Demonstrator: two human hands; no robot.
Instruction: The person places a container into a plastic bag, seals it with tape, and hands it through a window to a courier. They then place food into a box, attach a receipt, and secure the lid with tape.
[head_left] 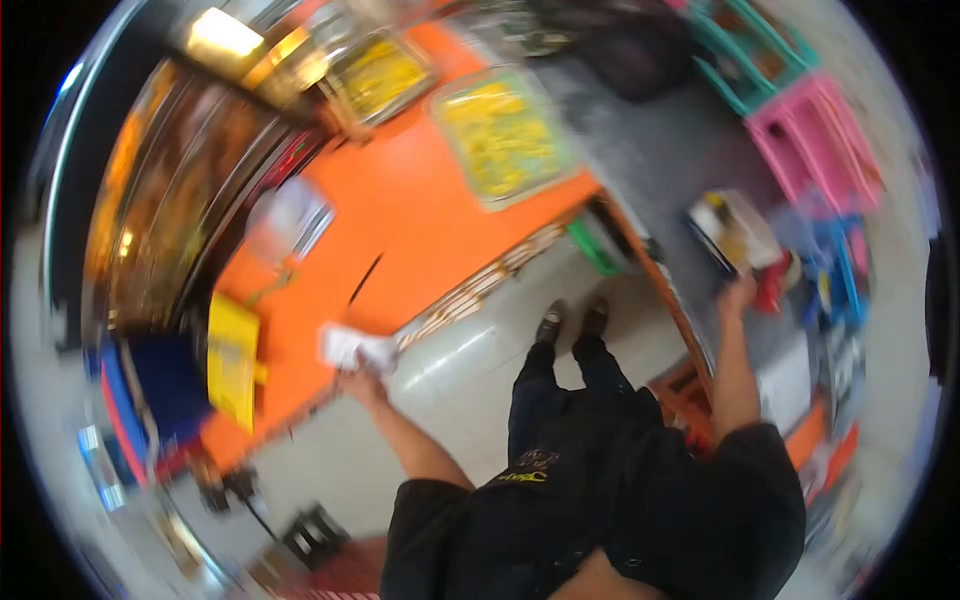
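Dark shirt point(640, 500) fills the foreground, with shoes point(572, 322) on a pale floor point(470, 370). Left hand point(362, 382) grips a crumpled white paper point(356, 348) at the orange counter point(420, 210) edge, fingers curled around it. Right hand point(738, 294) touches a grey counter point(660, 160) just below a flat package point(735, 232); blur hides its fingers.

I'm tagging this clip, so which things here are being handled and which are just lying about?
Being handled: white cloth at the left hand; flat packet at the right hand; both grips too blurred to judge.
Lying about: tray of yellow food; pink crate; yellow sheet on the orange counter.
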